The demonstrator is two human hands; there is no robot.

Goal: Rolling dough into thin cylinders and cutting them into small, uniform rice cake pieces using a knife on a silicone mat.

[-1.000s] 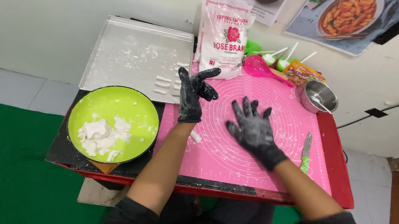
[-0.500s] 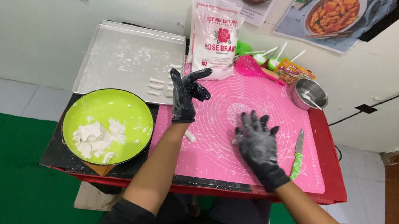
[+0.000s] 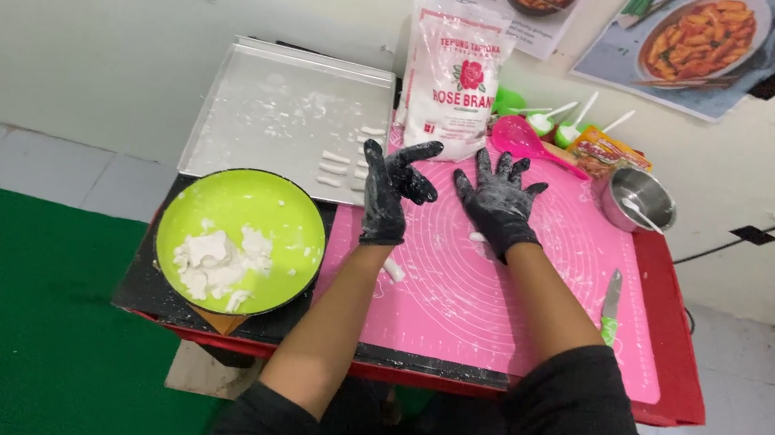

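Note:
Both my hands wear black gloves dusted with flour. My left hand [image 3: 390, 186] is raised on edge over the left part of the pink silicone mat [image 3: 536, 309], fingers loosely bent, holding nothing visible. Spread flat on the mat lies my right hand [image 3: 499, 199], just below a white flour bag [image 3: 454, 75]; a bit of white dough shows at its heel. A short white dough piece [image 3: 393, 270] sits on the mat near my left forearm. To the left stands a lime-green bowl [image 3: 208, 197] with white dough lumps [image 3: 216, 262].
A metal baking tray [image 3: 261, 114] at the back left holds a few small dough sticks [image 3: 336, 169]. A green-handled knife [image 3: 609, 307] lies on the mat's right side. Behind it are a small steel pot [image 3: 641, 198], a pink scoop [image 3: 525, 142] and green spoons.
My right hand slid up the mat from its middle to just under the flour bag. My left hand stayed raised in about the same place.

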